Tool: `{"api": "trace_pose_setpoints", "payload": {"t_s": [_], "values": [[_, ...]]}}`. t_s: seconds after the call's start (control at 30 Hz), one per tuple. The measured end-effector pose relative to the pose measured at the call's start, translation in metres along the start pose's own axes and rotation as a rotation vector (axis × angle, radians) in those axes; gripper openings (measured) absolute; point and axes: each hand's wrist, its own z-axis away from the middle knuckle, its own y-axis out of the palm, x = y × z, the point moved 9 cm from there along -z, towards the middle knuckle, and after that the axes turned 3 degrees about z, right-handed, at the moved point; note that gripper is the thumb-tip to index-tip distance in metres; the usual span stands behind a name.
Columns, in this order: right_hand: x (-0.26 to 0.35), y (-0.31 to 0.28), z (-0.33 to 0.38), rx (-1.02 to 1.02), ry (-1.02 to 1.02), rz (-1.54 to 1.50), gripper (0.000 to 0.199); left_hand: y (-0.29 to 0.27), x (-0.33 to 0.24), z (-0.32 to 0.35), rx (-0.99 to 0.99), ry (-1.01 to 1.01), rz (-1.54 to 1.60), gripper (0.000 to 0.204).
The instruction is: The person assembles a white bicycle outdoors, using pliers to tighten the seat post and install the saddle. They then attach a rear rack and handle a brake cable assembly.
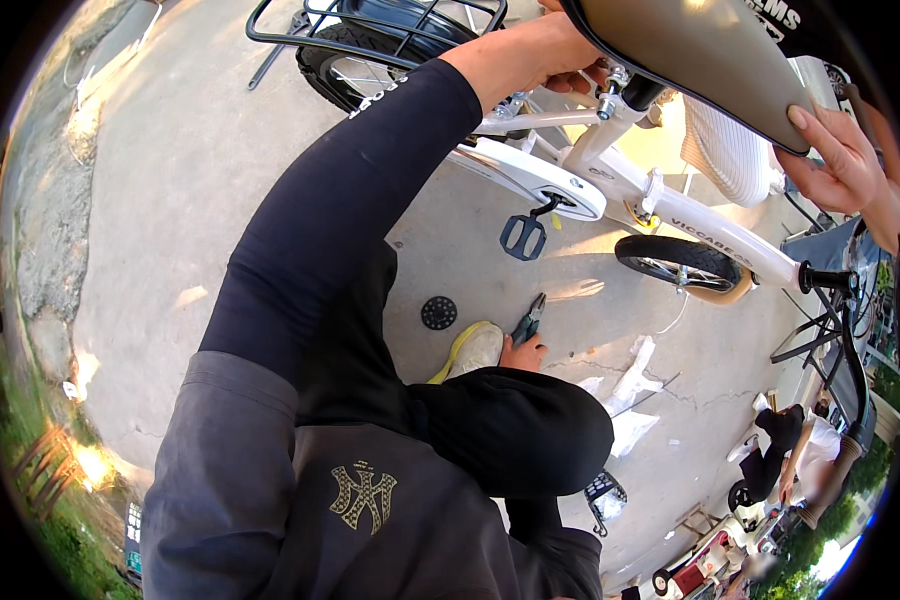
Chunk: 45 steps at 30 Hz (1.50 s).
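Note:
A white bicycle frame (670, 205) stands in front of me, with a large brown-grey saddle (705, 60) above its seat post. My left hand (560, 55) reaches under the saddle's left edge, its fingers curled at the metal saddle clamp (610, 90); the saddle partly hides them. Low down beside my shoe (473, 350), my right hand (523, 353) is closed round dark green pliers (531, 318), jaws pointing away from me. Another person's hand (840, 160) grips the saddle's right end.
A black rear rack (400, 45) sits over the back wheel; a pedal (523, 238) sticks out toward me. On the concrete lie a round black perforated disc (438, 313) and white wrapping scraps (633, 385). Handlebars (850, 350) curve down at the right, with people working farther off.

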Motion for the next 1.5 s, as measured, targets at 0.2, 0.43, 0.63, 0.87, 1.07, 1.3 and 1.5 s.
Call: {"api": "trace_pose_setpoints", "payload": {"t_s": [0.2, 0.43, 0.63, 0.87, 1.07, 1.3, 1.5], "values": [[-0.047, 0.006, -0.015, 0.300, 0.050, -0.252, 0.062, 0.008, 0.006, 0.009, 0.020, -0.016, 0.019, 0.026], [0.043, -0.197, 0.046, 0.865, -0.150, -1.132, 0.052, -0.006, 0.007, 0.011, -0.004, -0.013, 0.002, 0.026], [0.159, -0.339, 0.034, 0.865, -0.605, -0.935, 0.055, 0.010, 0.009, 0.011, 0.039, -0.017, 0.015, 0.027], [0.219, -0.364, 0.005, 0.779, -0.830, -0.736, 0.047, 0.005, 0.013, 0.011, 0.031, -0.022, 0.007, 0.027], [0.220, -0.392, -0.006, 0.704, -0.857, -0.491, 0.045, 0.004, 0.017, 0.009, 0.027, -0.030, 0.015, 0.027], [0.223, -0.479, 0.011, 0.488, -0.606, 0.071, 0.051, 0.015, 0.022, 0.013, 0.042, -0.056, 0.053, 0.028], [0.236, -0.482, 0.009, 0.517, -0.620, 0.123, 0.055, 0.017, 0.030, 0.006, 0.028, -0.056, 0.077, 0.028]]}}
